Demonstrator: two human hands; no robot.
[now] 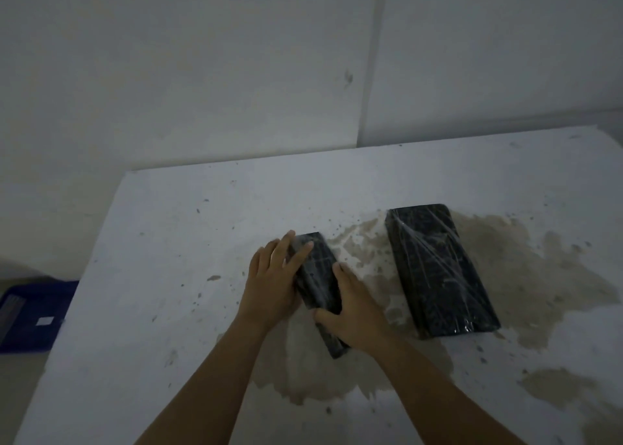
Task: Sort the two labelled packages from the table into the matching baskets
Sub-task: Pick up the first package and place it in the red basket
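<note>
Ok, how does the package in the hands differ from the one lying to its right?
The smaller package is narrower than the larger package. The smaller one is gripped by the left hand and right hand; the larger lies untouched. The smaller looks tipped onto a long edge, the larger flat. Both are black, film-wrapped and on the stained table; no label is readable.
</note>
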